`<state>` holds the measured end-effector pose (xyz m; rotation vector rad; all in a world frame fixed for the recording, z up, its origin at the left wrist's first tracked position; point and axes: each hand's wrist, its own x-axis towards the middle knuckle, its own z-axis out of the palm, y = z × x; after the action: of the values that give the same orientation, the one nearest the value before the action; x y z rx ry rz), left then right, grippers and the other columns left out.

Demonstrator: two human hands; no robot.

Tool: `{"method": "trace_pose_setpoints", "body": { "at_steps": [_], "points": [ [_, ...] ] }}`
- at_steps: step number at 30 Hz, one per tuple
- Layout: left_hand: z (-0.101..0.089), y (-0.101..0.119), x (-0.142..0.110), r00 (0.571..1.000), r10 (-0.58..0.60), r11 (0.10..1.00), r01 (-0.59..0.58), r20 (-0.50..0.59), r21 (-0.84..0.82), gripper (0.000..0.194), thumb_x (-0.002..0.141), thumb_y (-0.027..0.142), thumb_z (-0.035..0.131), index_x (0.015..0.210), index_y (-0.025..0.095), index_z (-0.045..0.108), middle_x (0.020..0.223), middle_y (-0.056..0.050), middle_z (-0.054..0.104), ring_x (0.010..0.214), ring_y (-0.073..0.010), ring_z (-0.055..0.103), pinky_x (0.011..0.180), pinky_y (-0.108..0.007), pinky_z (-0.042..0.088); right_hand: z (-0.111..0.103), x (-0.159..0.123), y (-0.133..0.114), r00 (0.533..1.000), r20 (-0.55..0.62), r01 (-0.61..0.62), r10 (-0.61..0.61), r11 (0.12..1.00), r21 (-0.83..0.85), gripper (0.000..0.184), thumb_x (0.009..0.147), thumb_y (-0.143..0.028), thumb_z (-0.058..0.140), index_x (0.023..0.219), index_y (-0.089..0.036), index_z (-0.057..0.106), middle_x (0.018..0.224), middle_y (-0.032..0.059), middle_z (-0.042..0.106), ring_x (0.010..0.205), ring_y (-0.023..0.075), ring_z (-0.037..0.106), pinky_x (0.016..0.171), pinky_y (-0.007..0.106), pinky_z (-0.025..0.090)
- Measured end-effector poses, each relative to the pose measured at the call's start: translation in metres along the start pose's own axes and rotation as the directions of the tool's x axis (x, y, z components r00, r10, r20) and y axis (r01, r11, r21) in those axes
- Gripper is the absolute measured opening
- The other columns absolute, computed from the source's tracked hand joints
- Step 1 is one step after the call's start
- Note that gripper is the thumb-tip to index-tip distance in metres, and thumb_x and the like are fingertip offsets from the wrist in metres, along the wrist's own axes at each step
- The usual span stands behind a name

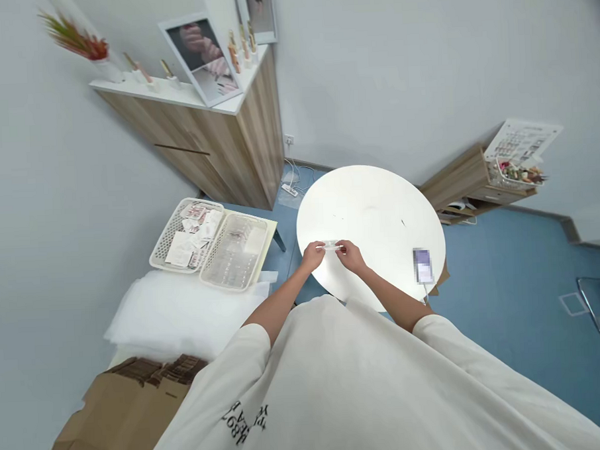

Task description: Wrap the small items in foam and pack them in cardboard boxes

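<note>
Over the near edge of a round white table (369, 209), both my hands pinch a small clear flat piece (331, 246) between them. My left hand (312, 256) holds its left end and my right hand (350, 256) holds its right end, fingers closed on it. The piece is too small to name more exactly. A phone (423, 266) with a cable lies on the table to the right of my right hand.
Two white baskets (158, 256) holding small packets and clear pieces stand on a side table at the left, beside a white foam sheet (175, 317) and an open cardboard box (123, 405). A wooden cabinet (227, 148) stands behind, a low shelf (467, 184) at the right.
</note>
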<state>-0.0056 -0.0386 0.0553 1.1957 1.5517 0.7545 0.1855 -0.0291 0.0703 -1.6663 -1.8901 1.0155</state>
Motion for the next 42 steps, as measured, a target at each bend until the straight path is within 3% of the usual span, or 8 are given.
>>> {"method": "trace_pose_setpoints", "body": {
  "at_steps": [6, 11, 14, 21, 25, 28, 34, 42],
  "points": [
    [0.082, -0.004, 0.005, 0.988, -0.112, 0.994, 0.113, 0.109, -0.003, 0.035, 0.085, 0.006, 0.056, 0.114, 0.017, 0.071, 0.125, -0.011, 0.070, 0.115, -0.0231, 0.067, 0.100, -0.036, 0.054, -0.021, -0.028, 0.075, 0.995, 0.033, -0.096, 0.097, 0.995, -0.016, 0.038, 0.088, -0.025, 0.050, 0.123, -0.020, 0.065, 0.131, 0.0110, 0.063, 0.103, 0.0213, 0.065, 0.099, 0.038, 0.052],
    [0.142, -0.015, 0.010, 0.990, -0.051, 0.986, 0.029, 0.130, 0.165, 0.045, 0.079, 0.001, 0.053, 0.117, 0.017, 0.069, 0.131, -0.011, 0.064, 0.125, -0.0235, 0.060, 0.110, -0.040, 0.047, -0.034, -0.045, 0.129, 0.991, 0.110, -0.066, 0.078, 0.992, -0.108, 0.049, 0.088, -0.021, 0.050, 0.137, -0.017, 0.058, 0.153, 0.0152, 0.044, 0.136, 0.0277, 0.049, 0.111, 0.045, 0.044],
    [0.164, -0.019, 0.011, 0.988, -0.029, 0.965, -0.012, 0.154, 0.261, 0.047, 0.079, 0.001, 0.052, 0.120, 0.017, 0.068, 0.135, -0.012, 0.059, 0.130, -0.0248, 0.055, 0.115, -0.041, 0.043, -0.039, -0.051, 0.151, 0.979, 0.183, -0.059, 0.092, 0.983, -0.175, 0.054, 0.089, -0.018, 0.049, 0.143, -0.017, 0.054, 0.161, 0.0144, 0.032, 0.142, 0.0297, 0.041, 0.114, 0.046, 0.041],
    [0.173, -0.030, -0.007, 0.992, 0.001, 0.944, -0.043, 0.129, 0.327, 0.045, 0.083, 0.004, 0.050, 0.123, 0.019, 0.064, 0.145, -0.011, 0.052, 0.140, -0.0253, 0.047, 0.119, -0.042, 0.040, -0.055, -0.054, 0.174, 0.971, 0.216, -0.073, 0.105, 0.985, -0.154, 0.061, 0.091, -0.020, 0.046, 0.152, -0.019, 0.041, 0.160, 0.0141, 0.032, 0.131, 0.0277, 0.052, 0.104, 0.042, 0.050],
    [0.178, -0.032, -0.027, 0.996, -0.034, 0.947, 0.007, 0.077, 0.323, 0.043, 0.080, 0.002, 0.051, 0.116, 0.021, 0.066, 0.143, -0.009, 0.054, 0.138, -0.0252, 0.049, 0.118, -0.042, 0.040, -0.069, -0.039, 0.181, 0.959, 0.220, -0.143, 0.177, 0.976, -0.165, 0.063, 0.093, -0.026, 0.047, 0.155, -0.022, 0.035, 0.161, 0.0133, 0.030, 0.112, 0.0241, 0.064, 0.096, 0.040, 0.054],
    [0.187, -0.029, -0.033, 0.991, -0.130, 0.957, 0.115, 0.039, 0.268, 0.042, 0.081, 0.003, 0.052, 0.117, 0.020, 0.066, 0.136, -0.009, 0.059, 0.130, -0.0246, 0.057, 0.115, -0.042, 0.043, -0.074, -0.018, 0.181, 0.947, 0.238, -0.165, 0.217, 0.961, -0.221, 0.064, 0.094, -0.029, 0.048, 0.156, -0.022, 0.033, 0.158, 0.0133, 0.033, 0.113, 0.0258, 0.063, 0.094, 0.039, 0.055],
    [0.204, -0.025, -0.018, 0.942, -0.332, 0.942, 0.328, 0.048, 0.076, 0.048, 0.088, 0.013, 0.055, 0.135, 0.019, 0.057, 0.137, -0.010, 0.063, 0.120, -0.0213, 0.064, 0.107, -0.036, 0.048, -0.070, 0.004, 0.177, 0.933, 0.289, -0.139, 0.214, 0.956, -0.259, 0.057, 0.093, -0.026, 0.051, 0.149, -0.021, 0.045, 0.152, 0.0133, 0.038, 0.123, 0.0288, 0.057, 0.095, 0.038, 0.054],
    [0.202, -0.013, 0.006, 0.964, -0.231, 0.966, 0.211, 0.134, 0.153, 0.065, 0.083, 0.011, 0.056, 0.147, 0.019, 0.048, 0.152, -0.010, 0.051, 0.137, -0.0262, 0.051, 0.116, -0.040, 0.040, -0.065, -0.027, 0.187, 0.909, 0.170, -0.362, 0.381, 0.923, -0.131, 0.040, 0.091, -0.019, 0.047, 0.128, -0.015, 0.063, 0.133, 0.0143, 0.054, 0.105, 0.0218, 0.064, 0.098, 0.032, 0.051]
  ]
}}
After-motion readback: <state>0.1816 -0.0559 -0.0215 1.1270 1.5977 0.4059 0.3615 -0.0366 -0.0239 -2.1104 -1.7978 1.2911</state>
